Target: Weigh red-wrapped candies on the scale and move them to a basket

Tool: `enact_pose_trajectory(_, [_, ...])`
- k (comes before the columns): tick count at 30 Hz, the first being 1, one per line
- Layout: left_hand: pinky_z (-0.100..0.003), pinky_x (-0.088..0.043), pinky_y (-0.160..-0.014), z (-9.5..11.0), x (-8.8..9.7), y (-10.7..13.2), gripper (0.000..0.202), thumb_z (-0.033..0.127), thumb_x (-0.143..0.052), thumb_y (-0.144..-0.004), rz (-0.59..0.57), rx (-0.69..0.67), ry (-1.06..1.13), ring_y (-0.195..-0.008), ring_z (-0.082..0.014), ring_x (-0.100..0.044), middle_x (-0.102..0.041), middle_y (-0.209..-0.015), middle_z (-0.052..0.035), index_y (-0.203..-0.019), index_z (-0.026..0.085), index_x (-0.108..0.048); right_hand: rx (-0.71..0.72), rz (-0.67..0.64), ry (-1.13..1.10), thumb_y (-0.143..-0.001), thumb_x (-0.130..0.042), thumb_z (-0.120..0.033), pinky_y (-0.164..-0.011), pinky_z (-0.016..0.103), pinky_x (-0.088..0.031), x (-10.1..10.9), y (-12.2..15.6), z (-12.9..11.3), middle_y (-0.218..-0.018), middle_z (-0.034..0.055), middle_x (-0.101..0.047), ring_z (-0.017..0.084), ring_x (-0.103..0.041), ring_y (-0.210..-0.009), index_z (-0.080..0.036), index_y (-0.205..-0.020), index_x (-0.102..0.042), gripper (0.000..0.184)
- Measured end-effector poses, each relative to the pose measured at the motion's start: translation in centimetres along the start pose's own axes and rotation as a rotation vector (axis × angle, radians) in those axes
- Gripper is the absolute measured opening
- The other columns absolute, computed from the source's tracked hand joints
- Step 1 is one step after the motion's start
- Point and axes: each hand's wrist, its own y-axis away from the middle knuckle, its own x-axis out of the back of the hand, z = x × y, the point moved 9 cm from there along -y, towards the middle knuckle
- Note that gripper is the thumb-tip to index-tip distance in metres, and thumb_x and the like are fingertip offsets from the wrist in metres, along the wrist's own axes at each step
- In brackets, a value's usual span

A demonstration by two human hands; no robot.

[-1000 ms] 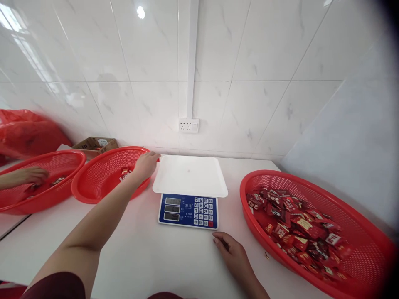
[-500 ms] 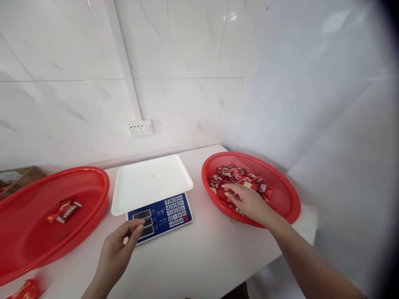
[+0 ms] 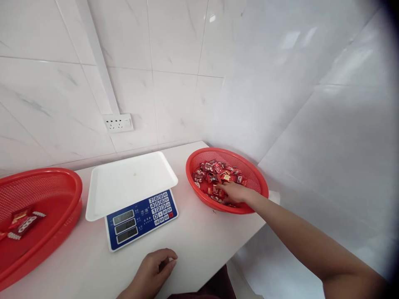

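Note:
My right hand [image 3: 234, 193] reaches into the red mesh basket [image 3: 259, 185] at the right, fingers down among the pile of red wrapped candies [image 3: 215, 174]; whether it grips one is hidden. My left hand [image 3: 152, 272] rests near the table's front edge, fingers loosely curled with nothing in them. Between the baskets stands a digital scale [image 3: 141, 219] with a blue keypad panel and a bare white weighing tray [image 3: 127, 182]. A second red basket [image 3: 62, 185] at the left holds a few candies [image 3: 23, 220].
The white table [image 3: 199, 236] ends in a corner at the right, just past the candy basket. White tiled walls close the back and right. A wall socket [image 3: 117, 123] sits above the scale.
My right hand went from the table front into the right basket and deeper into the candies. My left hand drew back from the left basket to the front edge. The view swung right.

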Motion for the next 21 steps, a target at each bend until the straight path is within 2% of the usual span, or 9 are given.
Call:
enact_pose_trajectory(4, [-0.022,-0.037,-0.059,0.0,0.4,0.1,0.033,0.042,-0.044,-0.085,-0.014,0.026,0.038,-0.062,-0.0144,-0.045,-0.051,-0.065,0.0005,-0.094,0.018,-0.064,0.016,0.056,-0.015,-0.074,-0.061,-0.02,-0.072,0.031,-0.045,0.6,-1.0,0.3,-0.1,0.0097,-0.067,0.027,-0.062,-0.089,-0.02,-0.101,-0.065,0.027])
enact_pose_trajectory(6, [-0.022,-0.038,-0.061,0.1,0.4,0.2,0.032,0.042,-0.044,-0.084,-0.025,0.034,0.047,-0.064,-0.0145,-0.046,-0.053,-0.067,0.0005,-0.095,0.018,-0.063,0.014,0.099,-0.028,-0.08,-0.054,-0.021,-0.07,0.029,-0.045,1.7,-1.6,0.8,-0.095,0.0078,-0.068,0.024,-0.063,-0.085,-0.021,-0.098,-0.064,0.02])
enact_pose_trajectory(9, [-0.022,-0.038,-0.062,0.1,0.4,0.2,0.03,0.039,-0.044,-0.084,-0.024,0.037,0.043,-0.064,-0.0143,-0.046,-0.052,-0.067,0.0011,-0.095,0.019,-0.063,0.002,0.189,-0.048,-0.087,-0.044,-0.027,-0.079,0.032,-0.044,4.1,-2.8,1.4,-0.11,0.0087,-0.064,0.024,-0.06,-0.097,-0.022,-0.117,-0.055,0.032])
enact_pose_trajectory(12, [-0.022,-0.038,-0.062,-0.1,0.5,0.1,0.029,0.037,-0.043,-0.084,-0.011,0.037,0.056,-0.065,-0.0144,-0.046,-0.052,-0.067,0.0014,-0.095,0.019,-0.063,0.031,0.223,-0.07,-0.086,-0.048,-0.04,-0.096,0.034,-0.038,5.7,-4.5,0.9,-0.141,0.0098,-0.04,0.026,-0.044,-0.123,-0.025,-0.14,-0.029,0.059])
enact_pose_trajectory(14, [-0.022,-0.039,-0.062,-0.3,0.6,0.1,0.028,0.037,-0.044,-0.084,-0.005,0.035,0.069,-0.066,-0.0147,-0.048,-0.053,-0.069,0.0009,-0.095,0.019,-0.062,0.05,0.195,-0.077,-0.081,-0.054,-0.05,-0.102,0.036,-0.033,5.8,-6.0,0.2,-0.149,0.0097,-0.026,0.028,-0.03,-0.133,-0.026,-0.145,-0.018,0.077])
enact_pose_trajectory(17, [-0.022,-0.04,-0.064,-0.6,0.6,0.0,0.029,0.038,-0.045,-0.083,0.001,0.034,0.085,-0.068,-0.0153,-0.05,-0.057,-0.073,-0.0002,-0.097,0.02,-0.063,0.047,0.125,-0.072,-0.071,-0.062,-0.056,-0.105,0.04,-0.029,4.8,-8.0,-1.1,-0.151,0.0125,-0.02,0.032,-0.02,-0.136,-0.024,-0.145,-0.018,0.092])
enact_pose_trajectory(19, [-0.022,-0.042,-0.065,-0.8,0.6,0.0,0.029,0.039,-0.045,-0.083,0.009,0.035,0.092,-0.07,-0.0157,-0.051,-0.059,-0.076,-0.0009,-0.097,0.021,-0.063,0.038,0.088,-0.063,-0.064,-0.071,-0.049,-0.104,0.041,-0.031,3.9,-8.8,-1.7,-0.151,0.015,-0.017,0.035,-0.023,-0.135,-0.021,-0.144,-0.022,0.098])
enact_pose_trajectory(21, [-0.022,-0.043,-0.066,-0.9,0.6,0.0,0.029,0.039,-0.046,-0.083,0.013,0.038,0.094,-0.071,-0.016,-0.053,-0.06,-0.078,-0.0012,-0.097,0.021,-0.063,0.034,0.075,-0.054,-0.062,-0.074,-0.035,-0.101,0.04,-0.034,3.2,-8.8,-2.1,-0.15,0.0162,-0.019,0.035,-0.032,-0.13,-0.021,-0.143,-0.026,0.095])
